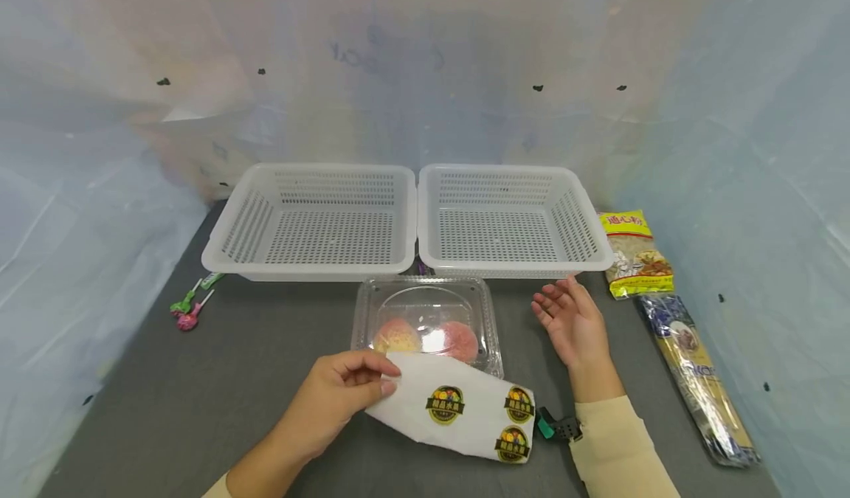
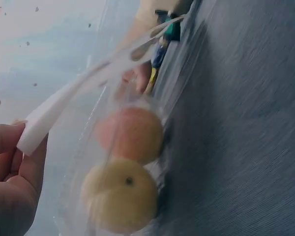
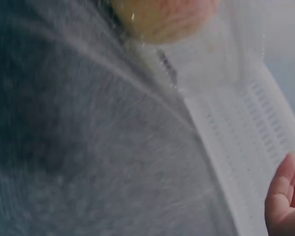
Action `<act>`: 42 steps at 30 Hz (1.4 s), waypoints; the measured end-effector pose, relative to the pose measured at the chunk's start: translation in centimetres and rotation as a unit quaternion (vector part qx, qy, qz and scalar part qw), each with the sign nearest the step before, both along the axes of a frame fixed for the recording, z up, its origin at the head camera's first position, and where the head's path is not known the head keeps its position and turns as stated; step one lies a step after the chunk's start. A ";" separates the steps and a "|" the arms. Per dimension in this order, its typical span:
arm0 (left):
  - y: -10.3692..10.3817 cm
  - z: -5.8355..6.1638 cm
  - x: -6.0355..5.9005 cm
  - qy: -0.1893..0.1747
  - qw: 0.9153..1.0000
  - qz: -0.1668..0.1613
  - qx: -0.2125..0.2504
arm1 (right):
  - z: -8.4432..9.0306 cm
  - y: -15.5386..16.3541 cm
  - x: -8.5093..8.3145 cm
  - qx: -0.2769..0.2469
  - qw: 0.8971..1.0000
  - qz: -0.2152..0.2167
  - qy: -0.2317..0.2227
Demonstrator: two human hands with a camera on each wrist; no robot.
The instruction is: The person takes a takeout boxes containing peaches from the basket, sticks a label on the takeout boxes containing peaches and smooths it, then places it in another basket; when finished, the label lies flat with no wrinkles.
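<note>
Near the grey bench's front edge our left hand pinches the limp white paper label off the thin, crush-prone clear plastic clamshell of two soft peaches, best held by its rim, while our right hand rests open alongside.

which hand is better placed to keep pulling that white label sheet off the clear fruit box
Left. The left hand already pinches the white label sheet at its edge, over the clear fruit box. The right hand lies open beside the box, holding nothing.
</note>
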State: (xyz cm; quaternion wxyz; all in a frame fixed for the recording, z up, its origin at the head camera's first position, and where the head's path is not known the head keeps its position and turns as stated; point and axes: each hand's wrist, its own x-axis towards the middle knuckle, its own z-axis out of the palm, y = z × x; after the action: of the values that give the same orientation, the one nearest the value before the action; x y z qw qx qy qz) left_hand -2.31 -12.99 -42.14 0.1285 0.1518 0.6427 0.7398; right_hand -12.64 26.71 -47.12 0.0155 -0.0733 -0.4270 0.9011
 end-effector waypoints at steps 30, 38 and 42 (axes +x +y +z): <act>1.5 3.7 -9.2 0.048 0.981 0.175 0.062 | 10.2 -6.4 0.3 0.251 0.925 0.128 0.255; 2.4 4.0 -9.7 0.091 0.979 0.167 0.080 | 10.1 -8.6 -0.5 0.272 0.916 0.132 0.265; 2.7 3.9 -10.0 0.090 0.980 0.157 0.080 | 10.0 -9.2 -0.5 0.278 0.914 0.137 0.262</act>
State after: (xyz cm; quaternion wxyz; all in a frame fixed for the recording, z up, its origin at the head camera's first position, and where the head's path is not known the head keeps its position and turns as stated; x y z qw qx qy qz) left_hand -12.26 -10.33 -38.25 -0.0604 0.1242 0.6063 0.7831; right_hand -13.19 17.55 -37.15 0.0232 0.2315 -0.6468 0.7263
